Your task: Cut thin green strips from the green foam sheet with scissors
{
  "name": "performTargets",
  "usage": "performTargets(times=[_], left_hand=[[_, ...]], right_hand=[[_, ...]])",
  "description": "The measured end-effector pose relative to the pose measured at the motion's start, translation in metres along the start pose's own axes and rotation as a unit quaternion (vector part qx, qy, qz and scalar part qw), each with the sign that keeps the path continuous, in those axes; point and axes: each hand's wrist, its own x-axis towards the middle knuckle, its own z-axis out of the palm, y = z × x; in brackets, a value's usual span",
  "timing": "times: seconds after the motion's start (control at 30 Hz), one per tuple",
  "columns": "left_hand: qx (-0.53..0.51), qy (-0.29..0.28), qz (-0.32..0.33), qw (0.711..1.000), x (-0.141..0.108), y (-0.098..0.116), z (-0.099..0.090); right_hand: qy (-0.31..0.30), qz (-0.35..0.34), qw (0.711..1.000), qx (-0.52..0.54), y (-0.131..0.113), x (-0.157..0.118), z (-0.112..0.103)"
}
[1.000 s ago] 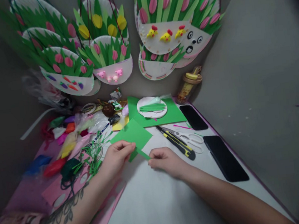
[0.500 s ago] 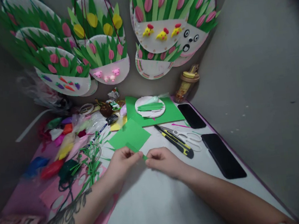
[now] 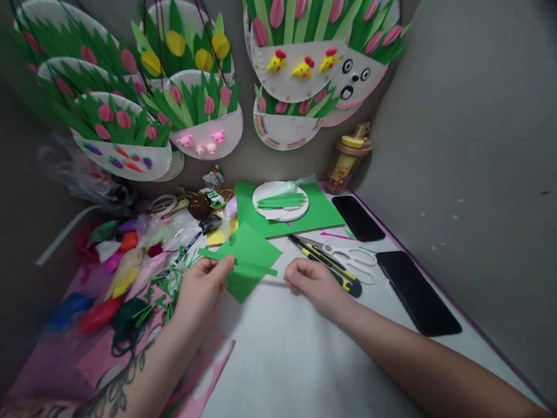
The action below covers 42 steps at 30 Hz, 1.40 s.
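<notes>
Between the thumb and fingers of my left hand [image 3: 204, 284] is a narrow green paper strip [image 3: 255, 267], stretched out to the right over a green paper square [image 3: 246, 246] on the white table. My right hand [image 3: 312, 282] is closed just right of the strip's free end; a thin pale line runs to its fingertips, too faint to identify. On a larger green sheet [image 3: 323, 210] at the back rests a white paper plate [image 3: 262, 214] holding several green strips [image 3: 282, 200].
Right of centre lie a yellow-black cutter [image 3: 336, 269], white scissors [image 3: 362, 260] and two black phones [image 3: 416, 290]. Green paper scraps [image 3: 166, 285] and clay packets [image 3: 102, 314] crowd the left. Decorated paper-plate baskets [image 3: 209, 133] hang above; a bottle [image 3: 348, 161] stands at the back.
My hands have moved apart, the left one up and to the left. The green strip, mostly hidden between the fingers before, now shows at length in my left hand.
</notes>
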Motion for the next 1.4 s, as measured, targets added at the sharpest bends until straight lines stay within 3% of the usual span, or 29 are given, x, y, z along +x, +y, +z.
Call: performTargets(times=[0.1,0.43,0.87,1.27,1.4], left_hand=[[0.024,-0.036,-0.008,0.999,-0.004,-0.002,0.003],[0.076,-0.169,-0.017,0.983,-0.024,-0.002,0.016],[-0.062,-0.038,0.031,0.997,-0.011,0.002,0.007],[-0.148,0.013,0.046,0.988,-0.001,0.01,-0.001],[-0.172,0.046,0.06,0.982,0.003,0.014,-0.003]], right_hand=[[0.004,-0.051,0.998,-0.025,-0.002,-0.001,0.005],[-0.054,-0.056,0.993,-0.089,-0.002,-0.008,0.015],[-0.069,-0.056,0.991,-0.098,-0.005,-0.009,0.009],[-0.062,-0.071,0.99,-0.107,-0.003,-0.008,0.005],[-0.049,-0.041,0.995,-0.078,-0.003,-0.007,0.004]])
